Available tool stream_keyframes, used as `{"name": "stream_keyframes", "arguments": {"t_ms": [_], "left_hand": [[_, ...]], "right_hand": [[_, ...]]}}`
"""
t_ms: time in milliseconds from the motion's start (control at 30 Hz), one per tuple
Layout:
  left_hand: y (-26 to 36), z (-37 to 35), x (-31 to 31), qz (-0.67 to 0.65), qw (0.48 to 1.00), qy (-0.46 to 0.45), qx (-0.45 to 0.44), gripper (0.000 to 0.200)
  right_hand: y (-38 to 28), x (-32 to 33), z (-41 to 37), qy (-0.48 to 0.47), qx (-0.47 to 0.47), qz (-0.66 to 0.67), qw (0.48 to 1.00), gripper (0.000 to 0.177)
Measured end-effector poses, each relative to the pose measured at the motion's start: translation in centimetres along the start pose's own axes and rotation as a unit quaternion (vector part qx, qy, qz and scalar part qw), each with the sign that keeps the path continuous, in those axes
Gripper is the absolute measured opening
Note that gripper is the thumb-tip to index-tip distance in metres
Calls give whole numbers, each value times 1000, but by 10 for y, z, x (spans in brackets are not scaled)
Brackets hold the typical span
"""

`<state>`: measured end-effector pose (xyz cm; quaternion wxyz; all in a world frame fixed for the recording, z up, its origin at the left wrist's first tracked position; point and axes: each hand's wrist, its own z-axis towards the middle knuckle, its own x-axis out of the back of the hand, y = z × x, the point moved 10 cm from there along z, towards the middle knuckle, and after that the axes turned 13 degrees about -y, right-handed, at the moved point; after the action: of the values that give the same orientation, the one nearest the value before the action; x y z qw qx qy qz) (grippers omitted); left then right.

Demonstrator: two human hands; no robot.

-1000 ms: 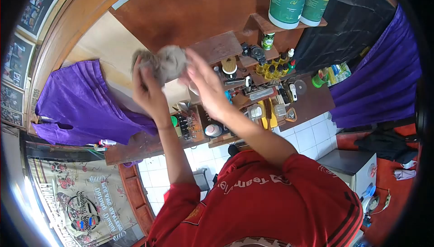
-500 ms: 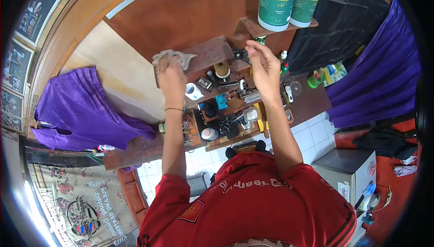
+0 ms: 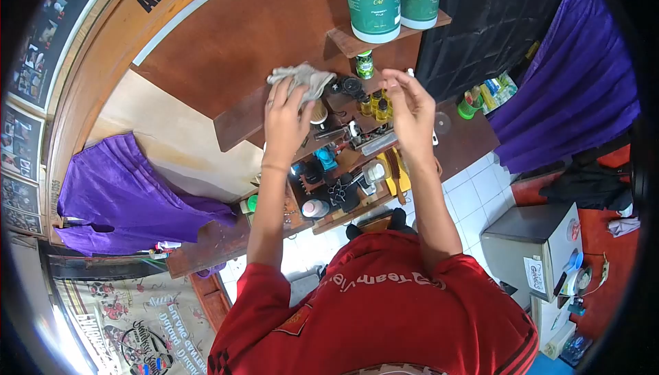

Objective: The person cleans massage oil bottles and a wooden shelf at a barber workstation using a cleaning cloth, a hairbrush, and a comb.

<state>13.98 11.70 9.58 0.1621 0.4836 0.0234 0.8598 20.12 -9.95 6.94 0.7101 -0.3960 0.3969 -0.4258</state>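
Note:
A crumpled grey cloth lies under the fingers of my left hand, on the raised brown shelf. The fingers press on the cloth and bend round its near edge. My right hand hangs in the air above the right side of the shelf, thumb and fingertips close together; whether anything is between them is too small to tell. Just left of it stand small yellow bottles. A brush stands beside my left hand, and a green-labelled bottle stands behind.
Two large green oil bottles stand on a small upper shelf. Below my hands, the counter holds a white-and-pink bottle, black clips and a yellow item. Purple cloths hang at the left and right.
My left hand has moved the cloth to the right along the shelf, its fingers now more spread. My right hand is slightly lower. The camera view has shifted, and the yellow bottles have come into sight.

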Motion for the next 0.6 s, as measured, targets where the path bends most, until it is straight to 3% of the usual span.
{"name": "stream_keyframes", "arguments": {"t_ms": [167, 267, 333, 367, 400, 467, 533, 567, 600], "left_hand": [[-39, -61, 44, 60, 994, 15, 87, 22], [-73, -101, 78, 130, 977, 70, 156, 19], [-105, -128, 89, 73, 965, 91, 237, 16], [-118, -145, 91, -31, 945, 120, 302, 20], [-118, -160, 85, -28, 939, 106, 327, 22], [-117, -194, 56, -64, 928, 67, 361, 27], [-112, -233, 1, -223, 881, 48, 414, 28], [-92, -231, -15, -287, 885, 41, 365, 29], [-80, -237, -35, -390, 837, 73, 378, 30]], "right_hand": [[8, -24, 0, -54, -10, -15, 998, 23], [9, -27, -1, -66, -13, -7, 998, 22], [15, -25, 0, -66, -23, -16, 997, 22], [15, -25, -1, -65, -30, -25, 997, 21], [16, -26, -2, -66, -30, -23, 997, 21], [26, -29, -6, -82, -41, -18, 996, 21], [36, -33, -15, -103, -39, -14, 994, 21], [48, -36, -24, -125, -52, -8, 991, 21], [52, -41, -34, -159, -36, -65, 984, 24]]}}
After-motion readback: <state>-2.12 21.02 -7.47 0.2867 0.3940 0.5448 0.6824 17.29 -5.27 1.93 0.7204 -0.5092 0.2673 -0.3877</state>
